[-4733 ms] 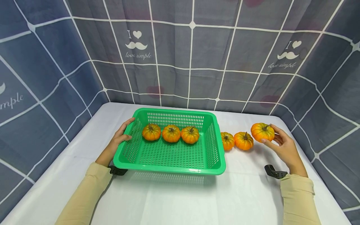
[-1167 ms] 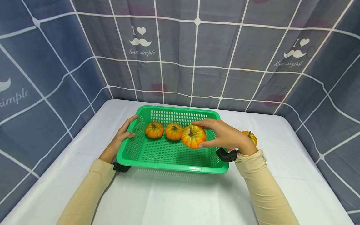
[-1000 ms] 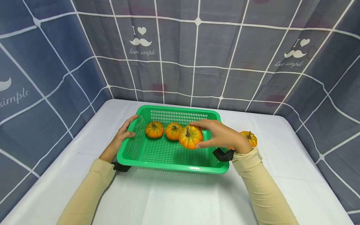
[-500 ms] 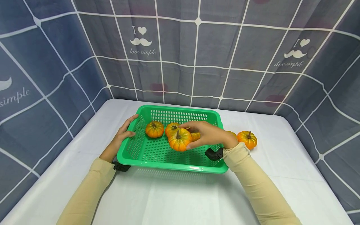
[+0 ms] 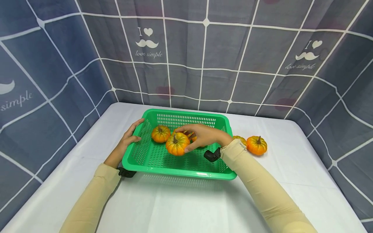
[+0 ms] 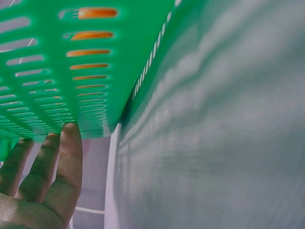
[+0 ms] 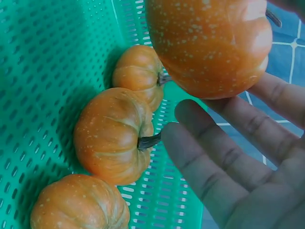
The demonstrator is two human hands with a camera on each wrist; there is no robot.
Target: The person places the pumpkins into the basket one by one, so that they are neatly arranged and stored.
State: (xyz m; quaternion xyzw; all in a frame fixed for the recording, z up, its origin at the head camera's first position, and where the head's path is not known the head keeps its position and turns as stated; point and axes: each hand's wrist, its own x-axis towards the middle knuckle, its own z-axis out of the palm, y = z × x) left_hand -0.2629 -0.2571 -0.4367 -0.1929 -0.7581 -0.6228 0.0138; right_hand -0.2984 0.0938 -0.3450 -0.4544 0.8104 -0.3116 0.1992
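My left hand grips the left rim of a green plastic basket, thumb over the rim. In the left wrist view its fingers lie along the slotted outer wall. Above the basket floor my right hand holds a small orange pumpkin between thumb and fingers, stem up. Three more pumpkins sit in a row inside. The left one shows whole in the head view, while the hand partly hides the others. The right wrist view shows the row, including the middle pumpkin, below the held pumpkin.
Right of the basket, two pumpkins rest on the white tablecloth: one in full view, the other partly covered by the sleeve and basket rim. A grey-blue checked curtain encloses the back and sides.
My right hand has carried the pumpkin from above the right of the table leftward over the basket, still moving left in the last second. The left hand stays at the rim.
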